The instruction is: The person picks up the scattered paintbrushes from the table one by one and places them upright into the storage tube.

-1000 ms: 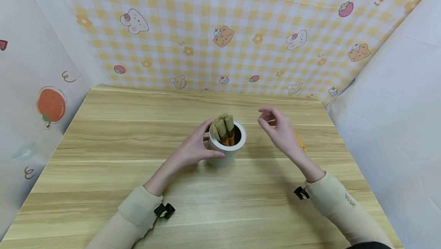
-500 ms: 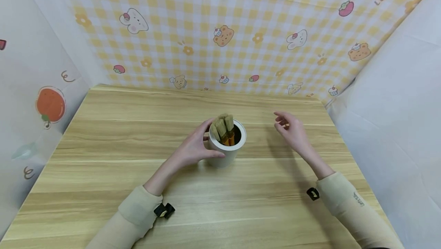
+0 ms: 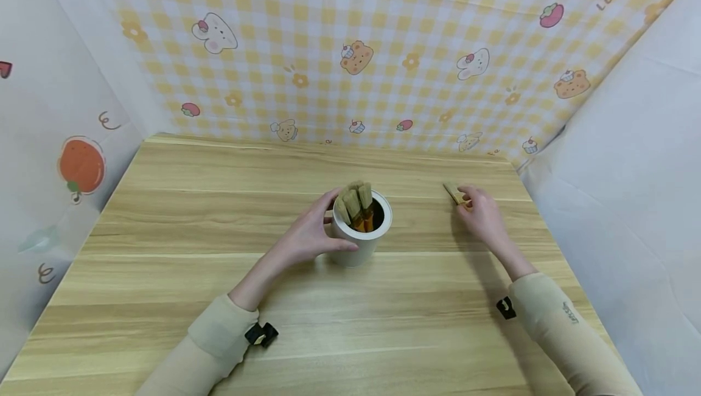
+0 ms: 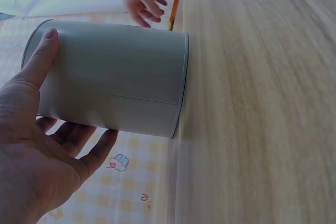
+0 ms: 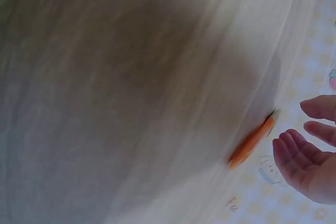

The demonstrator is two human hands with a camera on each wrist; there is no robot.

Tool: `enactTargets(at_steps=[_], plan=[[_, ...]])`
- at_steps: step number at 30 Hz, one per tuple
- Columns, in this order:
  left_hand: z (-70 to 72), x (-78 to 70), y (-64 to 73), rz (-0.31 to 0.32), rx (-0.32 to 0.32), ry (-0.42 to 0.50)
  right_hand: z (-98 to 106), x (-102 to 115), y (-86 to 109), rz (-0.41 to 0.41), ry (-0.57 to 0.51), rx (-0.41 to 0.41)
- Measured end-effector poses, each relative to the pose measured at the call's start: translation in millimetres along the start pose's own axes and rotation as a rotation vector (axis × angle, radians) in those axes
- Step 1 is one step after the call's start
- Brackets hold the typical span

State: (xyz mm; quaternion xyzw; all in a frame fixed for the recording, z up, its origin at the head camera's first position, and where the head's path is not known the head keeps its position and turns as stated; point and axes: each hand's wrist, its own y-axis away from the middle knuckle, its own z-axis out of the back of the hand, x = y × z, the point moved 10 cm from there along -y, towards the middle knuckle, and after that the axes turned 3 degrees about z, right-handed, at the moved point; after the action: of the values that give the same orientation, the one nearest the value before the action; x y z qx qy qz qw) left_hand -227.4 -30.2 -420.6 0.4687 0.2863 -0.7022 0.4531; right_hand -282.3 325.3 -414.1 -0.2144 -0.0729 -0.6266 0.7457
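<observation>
My left hand [image 3: 309, 232] grips a pale grey can [image 3: 356, 253] from its left side, thumb across the front and fingers behind. Several brushes [image 3: 353, 201] stand in the can, their pale bristles up above the rim and their orange handles going down inside. On the right, my right hand [image 3: 484, 216] hovers over another brush [image 3: 451, 191], whose bristles point to the back left. Its orange handle [image 5: 249, 145] lies on the tabletop in the right wrist view, apart from the loosely bent fingers. The left wrist view shows the can upright on the table.
The wooden table [image 3: 219, 165] backs onto a yellow checked cloth [image 3: 317, 49] with cartoon prints. White sheets hang at the left [image 3: 38, 110] and right [image 3: 630, 159] sides.
My right hand has moved right, away from the can, to above the loose brush, whose bristles now show past the fingers. My left hand and the can have stayed in place.
</observation>
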Motion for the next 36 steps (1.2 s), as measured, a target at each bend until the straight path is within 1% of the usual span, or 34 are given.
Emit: enactTargets(at_steps=[5, 13, 17, 22, 25, 28, 31, 33, 36], plan=[[-0.2, -0.6, 0.1, -0.005, -0.001, -0.001, -6, -15, 0.1, -0.038, 0.022, 0.063], [-1.4, -1.0, 0.7, -0.007, 0.004, -0.002, -16, -28, 0.5, -0.071, 0.056, 0.188], [-2.2, -1.4, 0.2, -0.006, 0.010, 0.002, -17, -34, 0.4, -0.102, 0.047, 0.249], [-1.9, -1.9, 0.2, -0.001, 0.009, 0.002, -17, -34, -0.9, -0.144, 0.040, 0.334], [-2.1, -2.3, 0.3, 0.000, 0.008, -0.002, -18, -32, -0.9, -0.153, 0.050, 0.371], [-1.8, -3.0, 0.5, -0.004, 0.005, -0.005, -17, -26, -2.2, -0.143, 0.027, 0.377], [-1.0, -2.8, 0.6, -0.003, -0.001, -0.004, -12, -16, -5.3, -0.127, -0.033, 0.352], [-0.6, -2.4, 0.5, 0.000, -0.003, -0.005, -6, -7, -8.3, -0.112, -0.061, 0.314], [-0.3, -1.4, 0.5, 0.005, -0.002, -0.006, 8, 12, -13.2, -0.082, -0.100, 0.232]])
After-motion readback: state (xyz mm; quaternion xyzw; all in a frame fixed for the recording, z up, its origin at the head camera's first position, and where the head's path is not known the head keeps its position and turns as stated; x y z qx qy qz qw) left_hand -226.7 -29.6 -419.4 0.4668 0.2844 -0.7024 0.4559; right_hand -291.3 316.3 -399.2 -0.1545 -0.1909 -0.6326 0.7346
